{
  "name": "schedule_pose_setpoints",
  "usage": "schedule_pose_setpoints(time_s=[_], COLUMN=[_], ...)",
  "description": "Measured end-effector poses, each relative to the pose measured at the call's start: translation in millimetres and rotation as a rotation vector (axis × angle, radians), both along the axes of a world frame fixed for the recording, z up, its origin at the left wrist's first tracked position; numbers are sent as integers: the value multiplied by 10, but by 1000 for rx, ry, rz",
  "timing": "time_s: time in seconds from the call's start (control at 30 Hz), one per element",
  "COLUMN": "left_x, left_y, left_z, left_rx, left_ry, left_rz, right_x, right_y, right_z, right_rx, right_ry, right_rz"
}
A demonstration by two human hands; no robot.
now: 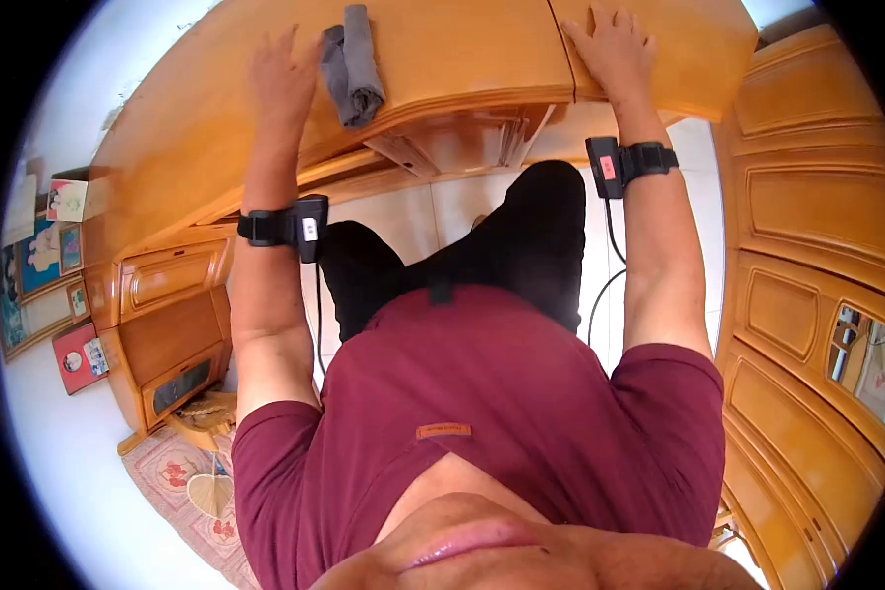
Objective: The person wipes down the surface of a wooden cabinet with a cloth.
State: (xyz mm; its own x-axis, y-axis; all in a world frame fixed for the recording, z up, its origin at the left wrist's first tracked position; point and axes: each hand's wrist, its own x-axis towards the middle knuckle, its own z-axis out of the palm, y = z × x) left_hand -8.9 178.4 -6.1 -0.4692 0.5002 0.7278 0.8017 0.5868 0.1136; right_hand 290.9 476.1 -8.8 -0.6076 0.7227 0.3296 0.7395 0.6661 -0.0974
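On the wooden desk top (452,49) lies a grey cloth (354,69), folded and partly rolled, near the front edge. My left hand (283,77) is just to the left of the cloth, slightly blurred, its fingers apart and holding nothing. Farther right, my right hand (615,47) rests on the desk beside a seam in the wood, with fingers spread and nothing in them. Each forearm wears a black strap with a small black box and a cable.
Wooden cabinets (787,206) stand at the right. A lower wooden cabinet (172,324) is at the left, with photos (44,251) on the wall beside it. A patterned mat (162,472) and a woven fan (209,495) show at the lower left.
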Motion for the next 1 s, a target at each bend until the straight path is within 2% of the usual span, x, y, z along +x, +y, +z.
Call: schedule_pose_setpoints(time_s=[0.07,0.1,0.17,0.3,0.37,0.5,0.6,0.67,0.73,0.77,0.83,0.87,0.93,0.97,1.0], left_x=[385,567,817,964,829,383,-342,-1156,-1559,-1537,-1468,-1331,-923,-847,-795], left_y=[196,255,321,130,-3,-509,-1306,-2080,-2719,-2727,-2738,-2642,-2244,-2150,-2048], left_z=[164,114,29,-185,-291,-358,-409,-693,-792,-764,-691,-605,-423,-436,-456], left_rx=[-55,-57,-476,-360,-115,-147,-169,-220,-119,-123,35,34,-74,-73,50], left_ry=[-388,-398,-172,-132,-294,-278,-199,-149,-213,-212,-380,-380,-343,-344,-411], left_rz=[-325,-327,-222,-172,-292,-349,-325,-107,117,117,313,316,518,517,346], right_x=[50,40,15,11,10,-10,-1,37,17,9,-20,-27,-24,-22,-25], right_y=[-94,-69,-49,-105,-111,-35,-56,-52,-19,-10,-10,-20,-19,-3,31], right_z=[33,23,88,179,189,64,85,95,67,44,19,25,55,30,-39], right_rx=[3,-27,-45,-92,-104,-103,-106,-149,-152,-155,-101,-103,-109,-108,-63], right_ry=[-27,1,31,24,37,57,72,68,61,62,54,54,62,61,79], right_rz=[-21,-18,-11,-12,-11,-3,-3,-1,12,12,-15,-12,-8,-8,-7])
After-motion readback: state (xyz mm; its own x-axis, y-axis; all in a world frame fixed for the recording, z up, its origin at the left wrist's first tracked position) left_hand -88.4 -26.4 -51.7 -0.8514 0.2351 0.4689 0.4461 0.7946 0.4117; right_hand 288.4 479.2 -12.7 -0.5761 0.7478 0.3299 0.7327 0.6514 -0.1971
